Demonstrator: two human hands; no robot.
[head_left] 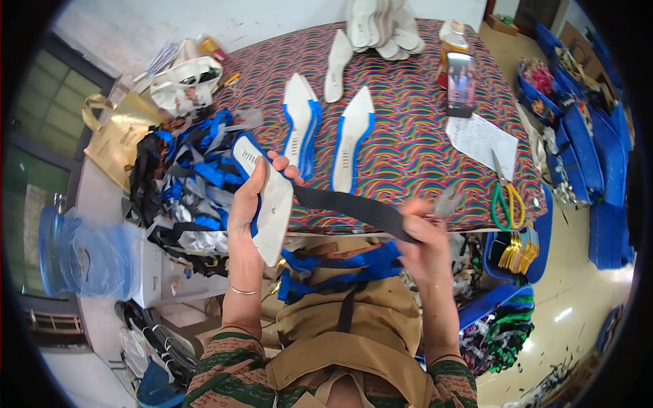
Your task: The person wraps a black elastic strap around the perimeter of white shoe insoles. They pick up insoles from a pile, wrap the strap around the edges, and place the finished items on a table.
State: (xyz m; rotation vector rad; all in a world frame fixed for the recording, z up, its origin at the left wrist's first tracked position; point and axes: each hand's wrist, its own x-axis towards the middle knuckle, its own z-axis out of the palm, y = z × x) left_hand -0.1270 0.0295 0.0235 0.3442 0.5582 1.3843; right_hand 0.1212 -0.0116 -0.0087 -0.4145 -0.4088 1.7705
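My left hand is closed round a white pointed shoe insole, its heel end edged in blue and its point toward me. From beside that insole a black strip stretches across to my right hand, whose fingers pinch its other end. Something small and shiny, blurred, shows at my right fingertips; I cannot make out what it is. Beyond my hands lie a blue-edged insole and a small stack of blue-edged insoles. Blue strips hang across my brown apron.
Plain insoles are piled at the far edge of the patterned table. Scissors, paper, a phone and a bottle lie or stand at right. A heap of strips covers the left side. Blue bins stand right.
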